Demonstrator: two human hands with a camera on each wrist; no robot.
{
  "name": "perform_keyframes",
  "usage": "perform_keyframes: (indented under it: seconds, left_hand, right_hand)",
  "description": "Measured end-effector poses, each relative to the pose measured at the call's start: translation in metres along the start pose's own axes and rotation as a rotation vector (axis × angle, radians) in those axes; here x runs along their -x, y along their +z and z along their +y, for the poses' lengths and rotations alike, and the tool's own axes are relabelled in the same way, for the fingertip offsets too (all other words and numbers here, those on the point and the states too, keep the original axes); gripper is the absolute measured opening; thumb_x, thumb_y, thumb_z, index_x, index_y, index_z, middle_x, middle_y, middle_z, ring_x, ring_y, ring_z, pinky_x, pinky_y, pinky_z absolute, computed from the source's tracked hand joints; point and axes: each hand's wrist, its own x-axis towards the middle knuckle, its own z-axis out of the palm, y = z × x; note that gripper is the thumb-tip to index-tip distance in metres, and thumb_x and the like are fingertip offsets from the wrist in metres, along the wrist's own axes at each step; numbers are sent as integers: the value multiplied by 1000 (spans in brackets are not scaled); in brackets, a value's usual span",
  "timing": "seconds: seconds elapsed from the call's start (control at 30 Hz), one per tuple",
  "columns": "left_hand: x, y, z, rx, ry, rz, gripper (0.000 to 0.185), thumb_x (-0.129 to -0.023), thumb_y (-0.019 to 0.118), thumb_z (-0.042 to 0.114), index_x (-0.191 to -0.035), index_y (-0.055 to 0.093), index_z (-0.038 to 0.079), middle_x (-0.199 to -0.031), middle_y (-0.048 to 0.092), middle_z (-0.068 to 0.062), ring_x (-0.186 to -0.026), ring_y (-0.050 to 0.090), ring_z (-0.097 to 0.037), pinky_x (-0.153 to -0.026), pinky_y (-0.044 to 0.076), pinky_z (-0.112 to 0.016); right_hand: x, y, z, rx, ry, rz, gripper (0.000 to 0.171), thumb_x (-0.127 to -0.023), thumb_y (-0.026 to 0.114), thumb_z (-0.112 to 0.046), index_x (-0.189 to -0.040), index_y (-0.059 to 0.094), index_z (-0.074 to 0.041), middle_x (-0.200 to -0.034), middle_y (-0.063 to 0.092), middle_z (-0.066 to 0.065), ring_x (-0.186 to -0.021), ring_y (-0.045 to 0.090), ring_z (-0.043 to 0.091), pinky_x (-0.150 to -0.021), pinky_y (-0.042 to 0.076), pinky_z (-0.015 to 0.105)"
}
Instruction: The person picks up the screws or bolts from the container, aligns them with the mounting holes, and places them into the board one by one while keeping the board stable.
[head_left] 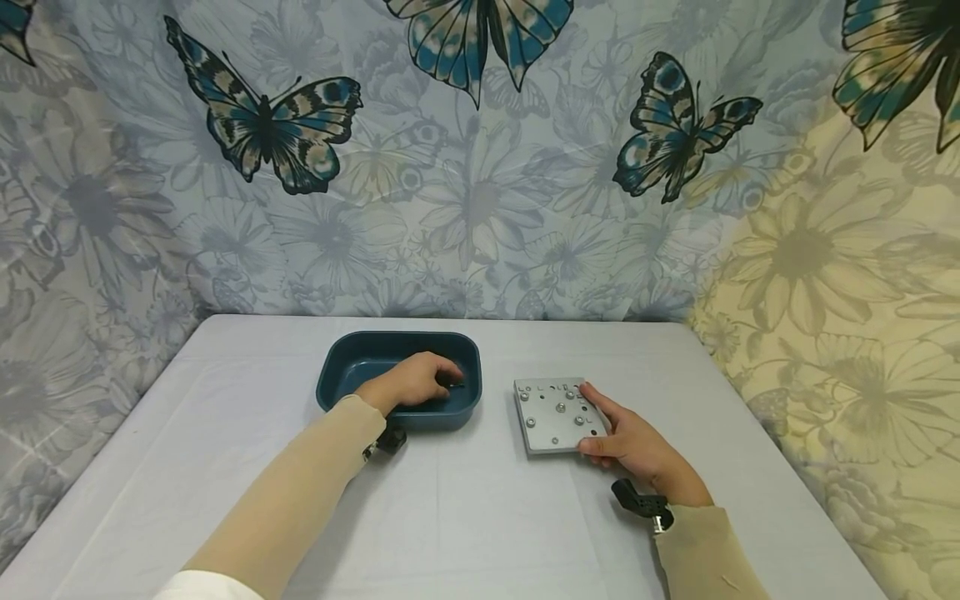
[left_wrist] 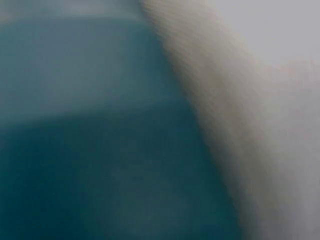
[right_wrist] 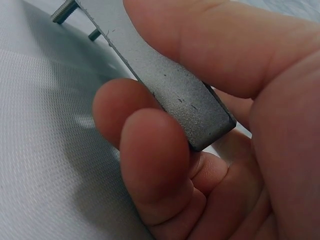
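Observation:
My left hand (head_left: pixel 448 382) reaches into a dark teal bin (head_left: pixel 352 367) in the head view, its fingers curled round a small dark piece at the bin's right side. My right hand (head_left: pixel 592 419) grips the near right corner of a grey metal plate (head_left: pixel 551 412) with several screws and holes. In the right wrist view the thumb (right_wrist: pixel 215 45) lies on top of the plate's edge (right_wrist: pixel 185 100) and the fingers (right_wrist: pixel 150 160) curl beneath it. That corner is raised off the cloth, and screw ends (right_wrist: pixel 62 11) stick out below. The left wrist view is a blur of teal bin wall (left_wrist: pixel 90 150).
A pale grey cloth covers the table (head_left: pixel 480 517). A butterfly-print curtain (head_left: pixel 480 167) hangs behind it and round both sides. Small black camera mounts sit at both wrists (head_left: pixel 641 502). The bin and the plate lie side by side at mid-table.

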Motion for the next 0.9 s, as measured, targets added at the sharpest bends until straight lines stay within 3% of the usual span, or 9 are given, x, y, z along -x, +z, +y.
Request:
perform_keyframes:
  seconds: [0.2,0.43,0.67,0.9]
  left_hand:
    - [0,4,3,-62,10,28,28,-86,79,11,-114,74,12,-108,70,3,-104,64,-16,-91,50,-32]
    - [0,8,9,-248,185,-9,35,-86,80,16,-119,72,7,-116,66,-3,-110,61,-21,-96,48,-34]
    - [1,11,10,-252,235,-36,29,-88,78,15,-115,75,4,-122,62,-8,-113,60,-25,-97,48,-36]
    - [1,10,10,-270,299,13,16,-87,79,15,-102,80,9,-108,65,-1,-102,63,-19,-92,50,-33]
  right_hand:
    - [0,0,-2,-3,-7,0,105,-79,86,-18,-161,20,-20,-81,62,15,-59,55,21,-52,48,27]
    - [1,-1,-2,0,-8,-4,106,-80,86,-18,-161,19,-19,-76,61,15,-58,55,21,-52,48,27]
    - [0,-1,0,15,-10,3,105,-79,86,-18,-161,20,-19,-80,61,16,-59,55,22,-52,48,28]
    - [0,-1,2,-10,-1,1,105,-79,86,-17,-161,20,-21,-82,61,15,-60,55,22,-52,49,27]
